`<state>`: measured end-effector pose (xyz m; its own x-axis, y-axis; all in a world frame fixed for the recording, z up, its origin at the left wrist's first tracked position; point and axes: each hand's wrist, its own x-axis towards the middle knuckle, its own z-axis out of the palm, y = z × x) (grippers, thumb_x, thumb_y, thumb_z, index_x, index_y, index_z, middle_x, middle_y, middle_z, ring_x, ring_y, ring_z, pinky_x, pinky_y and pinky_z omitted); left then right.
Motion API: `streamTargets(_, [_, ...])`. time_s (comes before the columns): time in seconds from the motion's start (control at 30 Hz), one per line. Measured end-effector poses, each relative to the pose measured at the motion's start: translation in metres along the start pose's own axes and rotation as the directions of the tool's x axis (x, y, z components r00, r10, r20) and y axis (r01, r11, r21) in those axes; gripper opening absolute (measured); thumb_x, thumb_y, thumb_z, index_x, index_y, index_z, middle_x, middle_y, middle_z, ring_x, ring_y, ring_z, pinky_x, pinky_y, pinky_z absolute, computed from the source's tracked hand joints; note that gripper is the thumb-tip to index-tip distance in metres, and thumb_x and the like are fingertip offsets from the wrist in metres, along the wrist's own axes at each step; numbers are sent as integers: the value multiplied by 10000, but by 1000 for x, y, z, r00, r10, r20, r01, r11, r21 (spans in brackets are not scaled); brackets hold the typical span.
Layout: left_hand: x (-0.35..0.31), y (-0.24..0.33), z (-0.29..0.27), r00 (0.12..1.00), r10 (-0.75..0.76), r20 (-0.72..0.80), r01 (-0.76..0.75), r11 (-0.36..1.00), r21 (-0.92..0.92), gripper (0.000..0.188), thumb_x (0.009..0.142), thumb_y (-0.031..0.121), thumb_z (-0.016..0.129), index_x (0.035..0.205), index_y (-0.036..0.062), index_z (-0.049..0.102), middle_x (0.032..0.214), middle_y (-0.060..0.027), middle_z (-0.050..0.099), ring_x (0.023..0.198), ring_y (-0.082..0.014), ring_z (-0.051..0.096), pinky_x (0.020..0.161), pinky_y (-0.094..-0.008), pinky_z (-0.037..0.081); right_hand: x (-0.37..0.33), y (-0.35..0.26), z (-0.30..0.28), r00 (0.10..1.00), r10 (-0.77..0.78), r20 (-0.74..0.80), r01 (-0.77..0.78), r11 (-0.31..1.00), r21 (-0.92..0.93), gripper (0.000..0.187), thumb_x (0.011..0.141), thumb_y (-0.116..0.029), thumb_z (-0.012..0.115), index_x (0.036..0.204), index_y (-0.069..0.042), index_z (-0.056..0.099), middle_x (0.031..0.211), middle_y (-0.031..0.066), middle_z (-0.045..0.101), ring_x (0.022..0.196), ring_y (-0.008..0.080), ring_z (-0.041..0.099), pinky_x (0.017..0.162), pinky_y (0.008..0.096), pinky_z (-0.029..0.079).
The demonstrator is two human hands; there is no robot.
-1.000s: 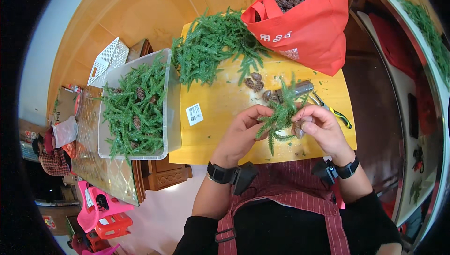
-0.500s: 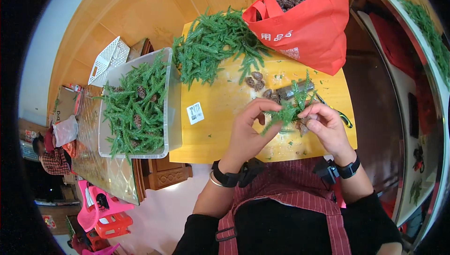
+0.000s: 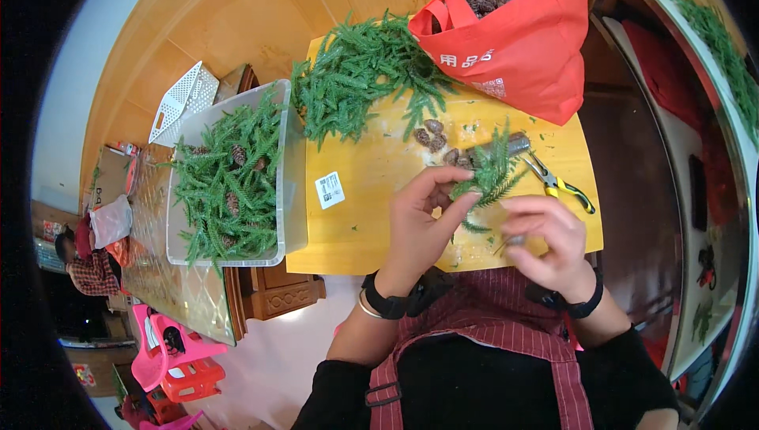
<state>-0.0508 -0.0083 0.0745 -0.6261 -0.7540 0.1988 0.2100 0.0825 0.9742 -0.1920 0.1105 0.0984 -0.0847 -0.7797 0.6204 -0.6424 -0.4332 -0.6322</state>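
My left hand (image 3: 427, 213) pinches a green artificial pine sprig (image 3: 494, 173) between thumb and fingers, above the yellow tabletop (image 3: 371, 228). To its right, my right hand (image 3: 549, 240) is apart from the sprig and partly smeared by motion. Its fingers are curled round a small greyish-brown bit that is too blurred to name. Pliers (image 3: 563, 183) with yellow and black handles lie just beyond the right hand. A dark, rod-like piece (image 3: 514, 145) shows behind the sprig. Loose pine cones (image 3: 431, 137) rest past my left hand, some partly hidden by it.
At the left stands a clear plastic bin (image 3: 291, 228) of pine sprigs and cones. A heap of green sprigs (image 3: 356, 74) covers the far table, beside a red bag (image 3: 530, 74) full of pine cones. A white label (image 3: 330, 190) lies near the bin. Someone in plaid (image 3: 93, 272) is far left.
My right hand has drawn away from the sprig, down and slightly right, uncovering the pliers. The sprig in my left hand has turned, its needles now fanning to the right.
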Motion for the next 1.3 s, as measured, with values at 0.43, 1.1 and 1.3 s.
streamTargets(0.43, [0, 0, 3, 977, 212, 35, -214, 946, 244, 250, 663, -18, 678, 888, 66, 610, 843, -36, 571, 638, -101, 504, 520, -213, 390, -2, 7, 8, 995, -43, 85, 55, 989, -141, 287, 603, -52, 723, 868, 15, 638, 1105, 181, 583, 828, 246, 632, 692, 304, 509])
streamTargets(1.1, [0, 11, 5, 958, 287, 8, -273, 903, 331, 181, 689, -66, 637, 856, 3, 626, 931, -80, 552, 836, -164, 545, 739, -262, 440, -17, 15, 2, 962, 260, -84, -219, 918, 329, 297, 700, -30, 664, 993, 13, 640, 1090, 138, 588, 940, 199, 575, 761, 277, 476])
streamTargets(1.3, [-1, 11, 5, 963, 270, 15, -261, 911, 320, 210, 694, -73, 642, 888, 6, 639, 936, -89, 569, 842, -166, 558, 730, -245, 442, -13, 8, 1, 926, 372, -63, -330, 879, 344, 286, 730, -15, 579, 1007, 53, 597, 1137, 174, 512, 922, 204, 560, 779, 306, 470])
